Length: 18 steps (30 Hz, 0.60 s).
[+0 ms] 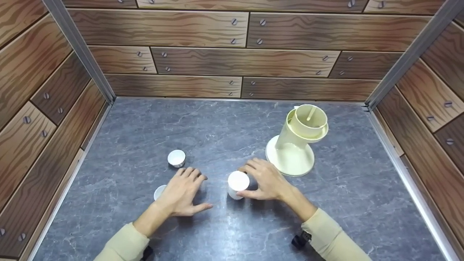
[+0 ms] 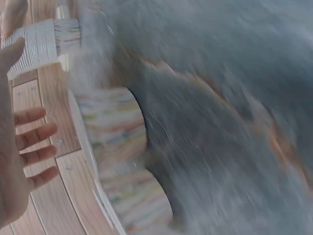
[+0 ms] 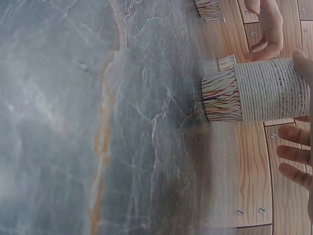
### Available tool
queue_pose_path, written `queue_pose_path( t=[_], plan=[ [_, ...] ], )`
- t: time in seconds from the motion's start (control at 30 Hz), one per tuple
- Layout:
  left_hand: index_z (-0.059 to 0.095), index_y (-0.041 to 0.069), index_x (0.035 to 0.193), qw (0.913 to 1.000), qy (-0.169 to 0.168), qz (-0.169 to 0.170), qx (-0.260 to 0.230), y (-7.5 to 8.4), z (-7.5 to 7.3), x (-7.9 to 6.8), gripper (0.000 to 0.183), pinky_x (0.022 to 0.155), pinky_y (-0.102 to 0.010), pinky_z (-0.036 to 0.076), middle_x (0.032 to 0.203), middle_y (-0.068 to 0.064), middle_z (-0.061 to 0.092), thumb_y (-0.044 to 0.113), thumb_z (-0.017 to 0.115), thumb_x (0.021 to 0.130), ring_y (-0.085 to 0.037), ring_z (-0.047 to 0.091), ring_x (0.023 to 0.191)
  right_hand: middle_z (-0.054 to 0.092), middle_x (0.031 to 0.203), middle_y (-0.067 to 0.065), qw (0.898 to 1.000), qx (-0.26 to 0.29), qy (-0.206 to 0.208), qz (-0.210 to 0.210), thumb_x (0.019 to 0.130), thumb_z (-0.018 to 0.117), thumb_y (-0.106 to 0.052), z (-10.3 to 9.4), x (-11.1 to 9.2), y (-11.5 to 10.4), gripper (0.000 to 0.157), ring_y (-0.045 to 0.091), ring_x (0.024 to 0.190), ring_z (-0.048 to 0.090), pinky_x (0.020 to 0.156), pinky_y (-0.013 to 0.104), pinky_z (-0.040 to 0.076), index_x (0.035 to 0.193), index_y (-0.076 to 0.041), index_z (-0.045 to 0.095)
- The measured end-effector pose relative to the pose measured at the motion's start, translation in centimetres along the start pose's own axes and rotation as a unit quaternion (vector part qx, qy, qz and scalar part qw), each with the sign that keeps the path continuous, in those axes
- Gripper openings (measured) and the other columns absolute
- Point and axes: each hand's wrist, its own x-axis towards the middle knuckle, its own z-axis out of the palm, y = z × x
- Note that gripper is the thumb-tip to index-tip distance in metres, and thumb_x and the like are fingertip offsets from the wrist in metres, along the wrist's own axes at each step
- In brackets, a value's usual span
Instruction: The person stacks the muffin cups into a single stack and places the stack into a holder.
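A tall stack of nested paper cups stands upright on the table, white rims up; the lowest cup shows a striped pattern in the right wrist view. My right hand holds the stack from the right, thumb on the near side and index finger on the far side. To its left, my left hand hovers with spread fingers and holds nothing. Just beyond its fingertips sits one paper cup. Another paper cup is partly hidden behind the left hand. Both show striped sides in the left wrist view.
A cream-coloured stand with a round base and a tilted, open-topped tube rises behind my right hand. Wood-patterned panels wall the marbled dark table at the back and both sides.
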Motion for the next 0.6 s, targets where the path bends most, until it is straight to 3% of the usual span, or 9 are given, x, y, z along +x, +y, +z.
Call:
queue_pose_path(
  t=[0.27, 0.6],
  plan=[
    [0.064, 0.012, 0.124, 0.9981, -0.004, 0.037, 0.050, -2.0, -1.0, -2.1, 0.080, 0.098, -0.044, 0.051, 0.115, -0.008, 0.066, 0.079, 0.070, 0.079, -0.028, 0.060, 0.113, 0.070, 0.101, -0.004, 1.000, -0.010, 0.010, -0.012, 0.085, 0.071, -0.072, 0.2, 0.1, 0.0, 0.062, 0.015, 0.092, 0.063, 0.081, 0.031, 0.054, 0.114, -0.018, 0.071],
    [0.066, 0.008, 0.131, 0.9951, -0.016, 0.055, 0.081, -3.8, -1.9, -4.6, 0.091, 0.099, -0.046, 0.052, 0.117, -0.009, 0.066, 0.083, 0.065, 0.080, -0.028, 0.060, 0.113, 0.070, 0.103, -0.003, 1.000, -0.008, -0.004, -0.006, 0.085, 0.071, -0.072, 0.3, 0.0, 0.1, 0.063, 0.015, 0.095, 0.064, 0.083, 0.031, 0.055, 0.115, -0.017, 0.071]
  ],
)
